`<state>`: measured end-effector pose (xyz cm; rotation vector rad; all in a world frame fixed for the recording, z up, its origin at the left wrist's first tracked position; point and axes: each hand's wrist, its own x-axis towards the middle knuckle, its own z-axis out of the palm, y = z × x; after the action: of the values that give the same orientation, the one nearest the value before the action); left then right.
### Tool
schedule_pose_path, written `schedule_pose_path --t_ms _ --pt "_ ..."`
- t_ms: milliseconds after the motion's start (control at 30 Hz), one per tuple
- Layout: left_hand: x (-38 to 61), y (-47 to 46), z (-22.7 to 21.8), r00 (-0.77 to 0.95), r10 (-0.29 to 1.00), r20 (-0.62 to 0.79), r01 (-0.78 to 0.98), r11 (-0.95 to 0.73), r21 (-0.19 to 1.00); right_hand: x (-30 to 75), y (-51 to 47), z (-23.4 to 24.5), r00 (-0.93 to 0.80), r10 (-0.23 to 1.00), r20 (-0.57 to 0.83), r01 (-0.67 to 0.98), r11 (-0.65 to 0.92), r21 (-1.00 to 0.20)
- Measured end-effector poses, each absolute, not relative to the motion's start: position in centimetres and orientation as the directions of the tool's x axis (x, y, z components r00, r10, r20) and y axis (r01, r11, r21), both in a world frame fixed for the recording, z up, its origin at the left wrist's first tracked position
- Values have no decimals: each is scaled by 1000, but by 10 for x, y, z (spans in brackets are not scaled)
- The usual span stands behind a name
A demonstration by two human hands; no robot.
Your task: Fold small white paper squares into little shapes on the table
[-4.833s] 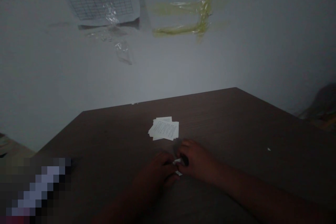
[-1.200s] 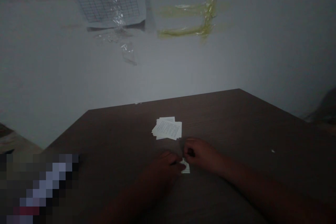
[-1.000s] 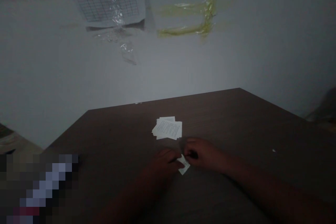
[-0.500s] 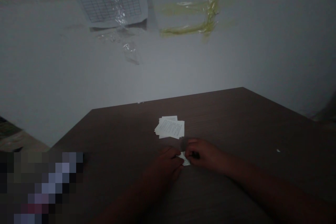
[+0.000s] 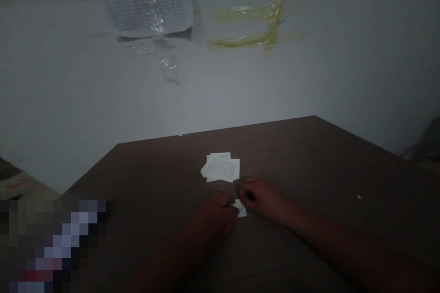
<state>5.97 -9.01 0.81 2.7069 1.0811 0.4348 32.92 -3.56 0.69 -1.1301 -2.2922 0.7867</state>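
Observation:
A small white slip of paper [image 5: 242, 208] with printed lines lies low on the brown table, between my two hands. My left hand [image 5: 217, 213] is closed on its left side, thumb and fingers pressed over it. My right hand [image 5: 258, 194] is curled in a pinch at the slip's upper right edge; its fingertips are dark and partly hidden. Just beyond the hands rests a loose pile of printed paper sheets [image 5: 222, 168], overlapping at different angles. Neither hand touches the pile.
The brown table [image 5: 295, 155] meets a pale wall [image 5: 233, 87] at its far edge. A tiny white scrap [image 5: 359, 197] lies to the right. On the wall hang a gridded sheet [image 5: 144, 0] and yellowed tape [image 5: 240, 42]. A pixelated patch covers the lower left.
My right hand has moved slightly up and left, uncovering a little more of the slip's right side. My left hand stays on the slip. The view has shifted slightly.

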Motion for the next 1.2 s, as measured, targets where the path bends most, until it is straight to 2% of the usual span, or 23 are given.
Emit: schedule_pose_path --t_ms 200,367,600,733,1000,1200 --pt "57 -86 6 661 723 203 655 -687 314 330 -39 6 -537 823 184 584 520 -623" --pt "52 -85 4 650 726 223 667 -686 290 336 -48 14 -556 824 113 603 493 -628" --pt "66 -93 15 614 771 171 697 -631 340 335 -52 25 -568 823 23 632 453 -628" --pt "73 -95 22 605 783 146 716 -615 330 331 -49 27 -544 839 7 660 434 -613" --pt "71 -93 17 616 767 176 685 -633 360 330 -44 25 -532 846 38 663 444 -602" --pt "63 -89 19 616 778 125 691 -610 389 331 -40 18 -521 848 99 641 465 -610"
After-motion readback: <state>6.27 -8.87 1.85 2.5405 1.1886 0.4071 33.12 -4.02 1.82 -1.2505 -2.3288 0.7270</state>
